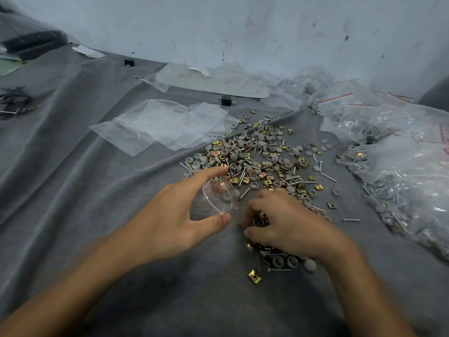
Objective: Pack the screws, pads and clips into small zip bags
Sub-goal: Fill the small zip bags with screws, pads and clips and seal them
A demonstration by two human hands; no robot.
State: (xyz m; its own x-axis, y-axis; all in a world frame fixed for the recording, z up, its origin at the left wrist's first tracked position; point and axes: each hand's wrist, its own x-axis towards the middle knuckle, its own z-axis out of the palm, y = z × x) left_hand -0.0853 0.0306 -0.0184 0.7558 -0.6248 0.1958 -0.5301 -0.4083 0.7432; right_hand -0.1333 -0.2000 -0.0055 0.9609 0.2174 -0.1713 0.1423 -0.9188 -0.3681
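Note:
My left hand (175,215) holds a small clear zip bag (216,198) with a red seal line, its mouth spread wide between forefinger and thumb. Just to its right, my right hand (286,222) is curled around a clutch of brass clips and screws (261,218), resting on the grey cloth. A loose pile of grey round pads, brass clips and silver screws (262,161) spreads beyond both hands. A smaller heap of pads and clips (279,260) lies under my right wrist, with one brass clip (254,276) apart in front of it.
Several empty zip bags (162,127) lie flat at the left of the pile. Filled bags of hardware (413,181) are heaped along the right side. A wall (243,32) closes the back. Dark items (14,103) sit at far left on the grey cloth (97,239).

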